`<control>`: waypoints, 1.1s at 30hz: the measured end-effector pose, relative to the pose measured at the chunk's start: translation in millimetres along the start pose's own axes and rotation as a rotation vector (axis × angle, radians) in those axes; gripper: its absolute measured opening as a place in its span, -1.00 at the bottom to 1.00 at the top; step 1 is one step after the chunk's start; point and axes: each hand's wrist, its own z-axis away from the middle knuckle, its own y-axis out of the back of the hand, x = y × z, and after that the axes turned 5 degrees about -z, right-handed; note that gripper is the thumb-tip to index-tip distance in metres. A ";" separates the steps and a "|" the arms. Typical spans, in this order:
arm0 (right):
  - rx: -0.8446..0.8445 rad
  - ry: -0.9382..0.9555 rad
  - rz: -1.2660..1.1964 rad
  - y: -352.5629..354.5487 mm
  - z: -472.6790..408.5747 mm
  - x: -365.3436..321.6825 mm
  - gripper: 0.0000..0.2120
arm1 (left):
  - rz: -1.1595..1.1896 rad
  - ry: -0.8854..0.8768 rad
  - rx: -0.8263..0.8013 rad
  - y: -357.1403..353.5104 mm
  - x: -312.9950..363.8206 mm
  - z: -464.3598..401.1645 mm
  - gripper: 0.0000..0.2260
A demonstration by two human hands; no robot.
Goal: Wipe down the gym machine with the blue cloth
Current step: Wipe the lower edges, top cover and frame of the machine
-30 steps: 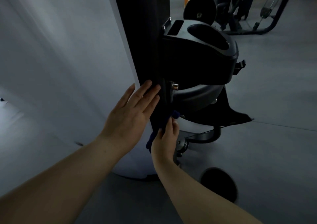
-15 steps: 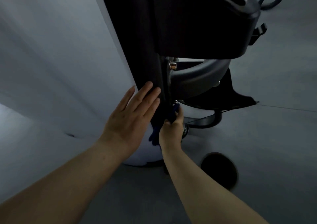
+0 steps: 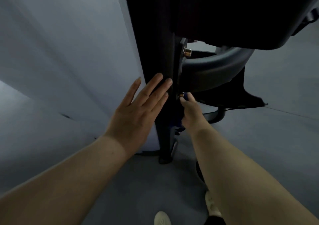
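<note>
Right hand (image 3: pixel 189 114) fingers curled, gripping blue cloth (image 3: pixel 178 121) against the dark upright post (image 3: pixel 158 69) of the gym machine. Cloth mostly hidden (only dark blue bits show by the fingertips and below the palm); its visible run goes up-down along the post. Left hand (image 3: pixel 138 112) fingers straight, slightly spread, flat on the post's left face, holding nothing, pointing up. Post's long axis vertical. Black curved housing (image 3: pixel 215 64) juts right, above the right hand. Grey floor (image 3: pixel 138 181), two pale shoes (image 3: pixel 162 218) at bottom.
</note>
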 end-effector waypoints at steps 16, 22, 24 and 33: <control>-0.166 -0.222 0.085 11.6 -10.1 -1.7 -0.58 | 0.060 0.260 -0.425 -0.4 76.5 -4.3 -0.36; -0.146 0.086 0.321 17.2 -14.0 17.3 -0.52 | 0.046 0.237 -0.504 -29.7 99.2 -8.9 -0.35; -0.145 -0.066 0.345 23.0 -19.6 30.6 -0.41 | 0.042 0.231 -0.496 -44.9 102.8 -8.7 -0.35; -0.135 0.234 0.324 29.6 -20.5 56.7 -0.30 | -0.146 0.108 -0.192 -103.0 109.0 16.9 -0.28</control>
